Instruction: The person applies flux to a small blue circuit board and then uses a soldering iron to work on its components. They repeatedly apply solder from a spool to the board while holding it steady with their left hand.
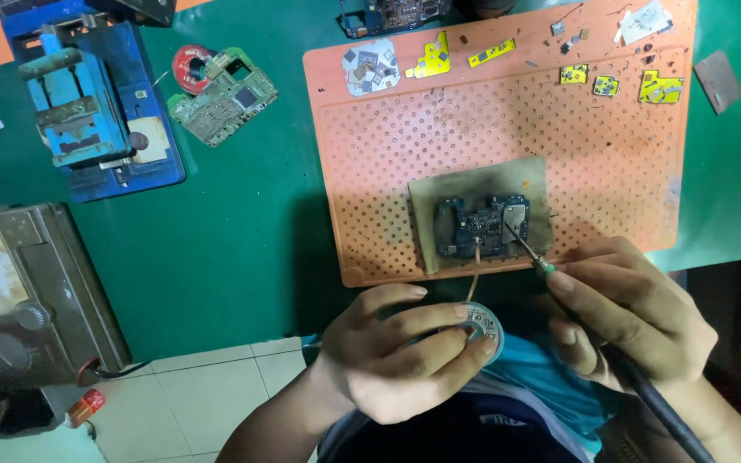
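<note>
**One board under the iron, one braid spool in hand**

While one orange perforated mat (370, 163) is taken as the landmark, things are listed from left to right. Well to the left of the mat, one grey metal box (32, 300) with a round knob is seen at the table edge, and one blue clamp fixture (87, 103) is set above it. Between fixture and mat, one loose green circuit board (225, 96) is laid beside one red round coil (192, 67). On the mat's lower middle, one dark blue circuit board (480, 226) is rested on one brown pad (533, 176). Just below the mat's near edge, one spool of copper braid (484, 330) is gripped by the curled fingers of the left hand (388, 360), and its strand is stretched up onto the board. Below the mat's right corner, one soldering iron (551, 266) is pinched between closed fingers of the right hand (628, 317), its tip touching the board. Five yellow shield pieces (429, 62) are scattered along the mat's far edge.
</note>
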